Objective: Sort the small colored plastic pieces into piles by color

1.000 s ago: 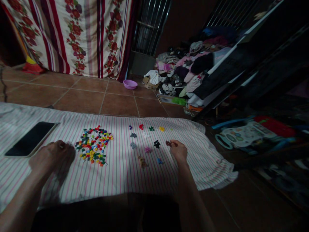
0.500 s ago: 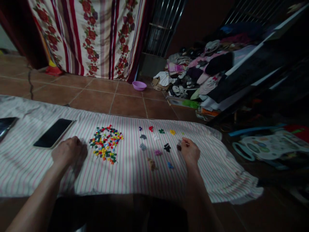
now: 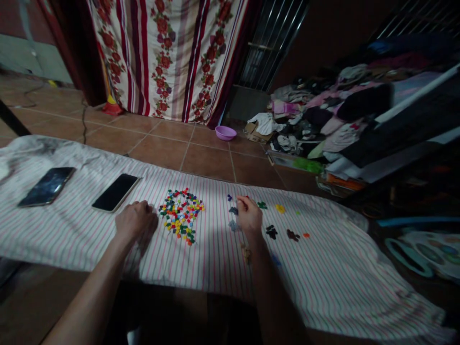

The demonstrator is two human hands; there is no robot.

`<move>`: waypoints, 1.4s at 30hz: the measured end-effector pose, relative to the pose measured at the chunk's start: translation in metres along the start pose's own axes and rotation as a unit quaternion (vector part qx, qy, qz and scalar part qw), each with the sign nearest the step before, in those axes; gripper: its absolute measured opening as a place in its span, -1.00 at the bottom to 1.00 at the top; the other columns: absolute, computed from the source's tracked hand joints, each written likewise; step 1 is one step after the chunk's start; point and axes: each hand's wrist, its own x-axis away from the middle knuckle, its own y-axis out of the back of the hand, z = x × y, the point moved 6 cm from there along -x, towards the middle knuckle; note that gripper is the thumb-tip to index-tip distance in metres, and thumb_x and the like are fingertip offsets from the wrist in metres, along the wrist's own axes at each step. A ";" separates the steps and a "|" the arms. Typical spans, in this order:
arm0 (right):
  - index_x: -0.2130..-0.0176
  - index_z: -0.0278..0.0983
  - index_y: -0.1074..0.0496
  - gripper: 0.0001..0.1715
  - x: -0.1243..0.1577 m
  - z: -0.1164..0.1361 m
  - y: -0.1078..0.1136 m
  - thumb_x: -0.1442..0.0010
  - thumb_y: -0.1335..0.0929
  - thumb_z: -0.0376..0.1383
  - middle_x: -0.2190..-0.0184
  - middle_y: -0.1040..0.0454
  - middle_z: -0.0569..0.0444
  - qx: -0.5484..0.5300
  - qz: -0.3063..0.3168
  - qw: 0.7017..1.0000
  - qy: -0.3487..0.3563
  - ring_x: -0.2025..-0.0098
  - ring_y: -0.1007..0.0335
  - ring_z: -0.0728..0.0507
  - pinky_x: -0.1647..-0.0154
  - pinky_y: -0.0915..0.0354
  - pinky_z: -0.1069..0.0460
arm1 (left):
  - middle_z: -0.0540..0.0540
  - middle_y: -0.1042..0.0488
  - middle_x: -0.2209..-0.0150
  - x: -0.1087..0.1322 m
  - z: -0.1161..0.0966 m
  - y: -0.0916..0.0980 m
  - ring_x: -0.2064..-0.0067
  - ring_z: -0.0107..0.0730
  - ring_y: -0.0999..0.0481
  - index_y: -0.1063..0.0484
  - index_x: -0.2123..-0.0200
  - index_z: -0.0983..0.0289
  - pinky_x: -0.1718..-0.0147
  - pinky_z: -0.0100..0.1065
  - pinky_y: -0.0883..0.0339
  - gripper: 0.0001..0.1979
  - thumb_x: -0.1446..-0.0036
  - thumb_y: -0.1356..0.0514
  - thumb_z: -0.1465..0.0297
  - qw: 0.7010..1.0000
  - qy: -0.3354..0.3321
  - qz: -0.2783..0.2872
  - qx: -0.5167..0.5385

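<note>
Left hand (image 3: 136, 221), seemingly on striped floor-cloth (image 3: 323, 268)

Matt striped cloth (image 3: 323, 268), glossy glass-faced phone (image 3: 115, 192), seemingly plastic beads (image 3: 181, 215), smooth tiled floor (image 3: 201, 160).

- Your striped cloth (image 3: 201, 258) is spread flat over the tiled floor (image 3: 204, 160).
- A heap of mixed coloured pieces (image 3: 181, 215) lies on the cloth.
- Left of the heap lie two dark phones, one (image 3: 115, 192) near it and the other (image 3: 47, 186) farther out.
- Right of the heap sit small one-colour clusters: green (image 3: 262, 205), yellow (image 3: 280, 208), black (image 3: 271, 232), brown (image 3: 293, 235) and orange (image 3: 305, 235).
</note>
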 end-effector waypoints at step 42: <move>0.24 -0.18 -0.57 -0.78 0.037 0.131 -0.146 -0.22 -0.33 -0.40 0.27 -0.58 0.08 -0.003 0.149 0.985 0.087 0.13 -0.34 -0.15 -0.03 -0.13 -0.04 | 0.23 -0.50 0.05 0.003 0.002 0.001 -0.08 -0.17 -0.41 -0.45 0.07 0.28 0.10 -0.28 -0.29 -0.65 -0.29 0.07 0.30 0.998 -0.058 0.003 0.037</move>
